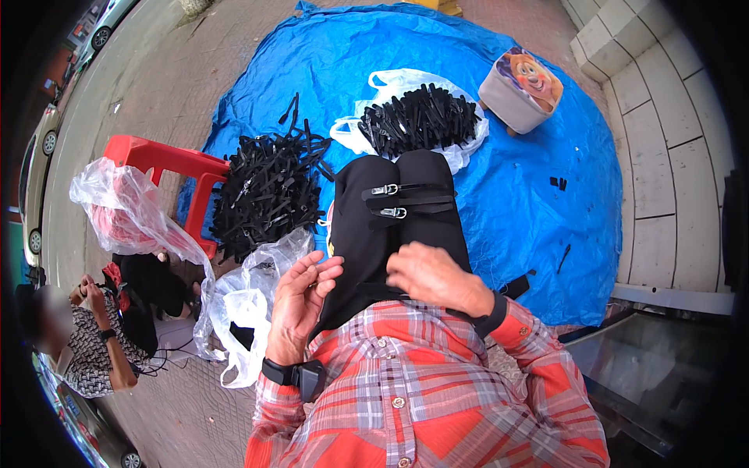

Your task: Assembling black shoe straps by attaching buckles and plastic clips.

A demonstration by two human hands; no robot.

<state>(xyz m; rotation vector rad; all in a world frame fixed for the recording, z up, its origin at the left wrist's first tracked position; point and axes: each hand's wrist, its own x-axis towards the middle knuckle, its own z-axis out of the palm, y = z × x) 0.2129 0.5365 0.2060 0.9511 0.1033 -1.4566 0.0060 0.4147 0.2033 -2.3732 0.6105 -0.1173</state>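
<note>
Two black straps with silver buckles lie across the black trousers on my thighs, near my knees. My left hand is raised by my left thigh, palm turned up, fingers apart and lightly bent, with nothing visible in it. Over my lap, my right hand is slightly blurred and its fingers point down and to the left. Some black material shows just below those fingers, and whether they grip it cannot be made out. Beyond my knees, a pile of black straps rests on a white plastic bag.
A larger tangle of black straps lies left of my knees, beside a red plastic stool. Clear and white plastic bags sit near my left arm. A blue tarp covers the ground, with a cartoon-printed stool on it. Another person sits left.
</note>
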